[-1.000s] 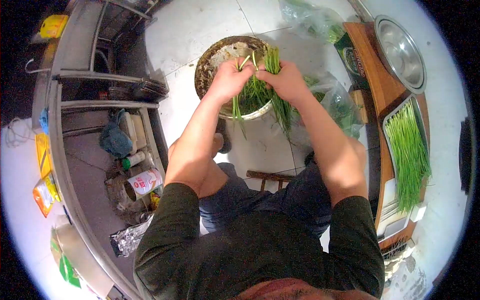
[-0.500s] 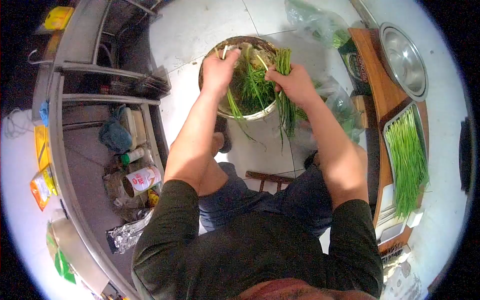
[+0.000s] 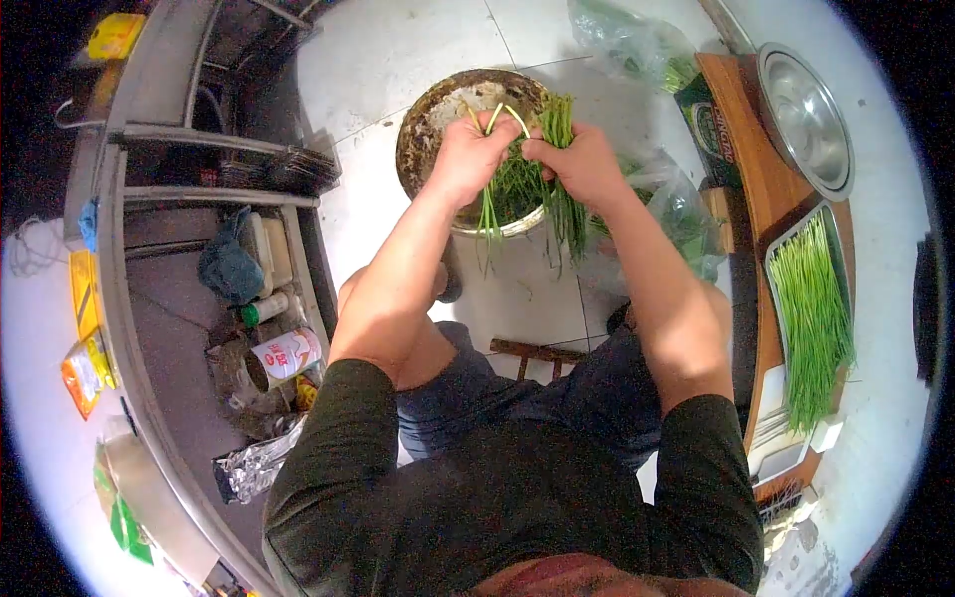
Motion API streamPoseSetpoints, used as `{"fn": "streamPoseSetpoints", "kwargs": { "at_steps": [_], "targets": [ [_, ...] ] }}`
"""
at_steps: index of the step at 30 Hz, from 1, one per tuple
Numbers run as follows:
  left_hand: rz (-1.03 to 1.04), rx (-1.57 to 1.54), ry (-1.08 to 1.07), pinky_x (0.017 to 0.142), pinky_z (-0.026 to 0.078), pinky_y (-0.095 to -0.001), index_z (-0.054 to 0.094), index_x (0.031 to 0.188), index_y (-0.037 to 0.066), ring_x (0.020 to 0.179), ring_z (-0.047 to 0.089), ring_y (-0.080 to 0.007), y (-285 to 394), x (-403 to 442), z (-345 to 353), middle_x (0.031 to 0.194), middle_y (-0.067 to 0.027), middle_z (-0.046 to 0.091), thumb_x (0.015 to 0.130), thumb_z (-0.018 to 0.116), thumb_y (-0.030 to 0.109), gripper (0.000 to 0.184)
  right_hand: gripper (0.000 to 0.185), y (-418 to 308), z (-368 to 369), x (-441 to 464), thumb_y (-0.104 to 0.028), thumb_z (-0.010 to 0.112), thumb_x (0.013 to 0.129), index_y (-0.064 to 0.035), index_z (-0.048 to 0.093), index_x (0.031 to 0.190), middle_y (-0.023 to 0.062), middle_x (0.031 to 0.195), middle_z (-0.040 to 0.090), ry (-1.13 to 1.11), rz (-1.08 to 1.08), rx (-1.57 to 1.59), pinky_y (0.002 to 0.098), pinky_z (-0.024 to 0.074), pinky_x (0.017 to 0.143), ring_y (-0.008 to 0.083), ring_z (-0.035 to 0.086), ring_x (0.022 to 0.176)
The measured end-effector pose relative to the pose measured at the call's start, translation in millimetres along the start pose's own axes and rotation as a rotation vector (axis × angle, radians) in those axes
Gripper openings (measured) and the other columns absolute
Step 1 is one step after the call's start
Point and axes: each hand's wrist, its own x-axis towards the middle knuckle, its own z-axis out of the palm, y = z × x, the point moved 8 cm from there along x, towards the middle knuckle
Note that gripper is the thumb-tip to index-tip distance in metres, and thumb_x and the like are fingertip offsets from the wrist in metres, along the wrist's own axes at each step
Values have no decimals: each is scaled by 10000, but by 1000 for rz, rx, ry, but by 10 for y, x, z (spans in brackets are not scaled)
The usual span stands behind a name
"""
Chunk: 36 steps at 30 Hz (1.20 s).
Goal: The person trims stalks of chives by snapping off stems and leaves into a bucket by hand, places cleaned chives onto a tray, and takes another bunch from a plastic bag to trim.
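Note:
In the head view, my left hand (image 3: 472,159) is closed on a few chive stalks (image 3: 487,214), whose pale ends poke up above the fingers and whose green tips hang below. Close beside it, my right hand (image 3: 584,169) grips a thicker bunch of chives (image 3: 559,119). The thumbs and fingertips of both hands nearly meet around a pale stalk bent between them. Under the hands stands a round, stained bucket (image 3: 422,124), with loose green scraps inside. The fingers partly hide the stalk ends.
A tray of neatly laid chives (image 3: 808,318) and a steel basin (image 3: 804,124) rest on a wooden surface (image 3: 731,99) at the right. Plastic bags of greens (image 3: 686,214) lie beside the bucket. A shelf (image 3: 179,289) with a tin (image 3: 286,358) stands left. A wooden stool (image 3: 537,352) shows below.
My left hand has moved right and slightly down, bringing its stalks up beside my right hand. My right hand stays nearly in place with its bunch.

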Motion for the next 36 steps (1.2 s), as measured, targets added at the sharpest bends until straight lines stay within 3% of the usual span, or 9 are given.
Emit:
{"fn": "streamPoseSetpoints", "kwargs": {
  "at_steps": [3, 7, 10, 14, 16, 20, 25, 30, 36],
  "targets": [
    [63, 26, 67, 745, 488, -290, 608, 1111, -7, 874, 583, -148, 159, -92, 18, 986, -69, 635, 889, 629, 134, 264, 232, -87, 17, -29, -216, 703, 801, -11, 650, 895, 44, 721, 668, -35, -28, -33, 278, 477, 544, 116, 571, 566],
    [106, 9, 177, 752, 492, -296, 590, 1070, 76, 864, 562, -122, -60, -9, -146, 974, -21, 600, 912, 589, 117, 163, 175, -512, -44, -310, -185, 680, 811, -23, 655, 871, 39, 728, 673, 53, -160, -87, 273, 469, 536, 111, 561, 558],
    [50, -244, 218, 739, 512, -314, 570, 1117, 3, 908, 580, -167, -365, 180, -381, 1036, -84, 607, 885, 608, 57, 241, 160, -520, -63, -334, -184, 671, 813, -32, 657, 858, 35, 726, 672, 78, -154, -53, 271, 464, 531, 107, 553, 552],
    [70, -184, 255, 713, 510, -305, 578, 1082, 7, 867, 580, -159, -243, 124, -456, 1001, -83, 606, 922, 564, 90, 181, 175, -330, -52, -213, -208, 661, 817, -34, 657, 827, 31, 713, 666, 35, -55, 14, 274, 459, 527, 105, 548, 545],
    [163, -181, 125, 558, 409, -242, 644, 913, 78, 631, 503, -68, -83, 90, -338, 719, 37, 539, 917, 603, 203, 132, 188, -95, -6, -54, -222, 657, 818, -34, 657, 804, 29, 705, 663, -47, 14, 68, 276, 458, 527, 106, 546, 540],
    [-50, 145, 197, 501, 350, -243, 682, 989, 56, 538, 427, -58, -82, 66, -246, 644, 52, 514, 914, 620, 260, 226, 178, 25, 3, -5, -182, 659, 817, -13, 653, 871, 24, 729, 654, -46, 62, 85, 245, 427, 530, 91, 508, 536],
    [-34, -386, 5, 491, 305, -244, 651, 1015, 2, 536, 403, -101, -157, 65, -157, 715, 10, 485, 978, 485, 302, 345, 201, 7, -27, -22, -197, 677, 802, -10, 653, 869, 35, 732, 655, -19, 81, 36, 252, 430, 532, 97, 527, 549],
    [-278, -460, -34, 520, 320, -253, 606, 1090, -13, 568, 424, -116, -213, 25, -87, 754, -16, 502, 1012, 400, 289, 374, 227, -59, -32, -42, -212, 712, 772, -16, 653, 870, 21, 708, 630, 5, 58, 97, 255, 429, 525, 94, 529, 546],
    [-243, -625, -95, 627, 435, -295, 571, 1137, -9, 673, 523, -170, -271, 66, 16, 864, -67, 598, 1030, 345, 328, 419, 227, -109, 24, -66, -193, 715, 773, -20, 676, 914, 51, 750, 675, -14, 25, 164, 265, 483, 543, 123, 595, 596]
  ]
}}
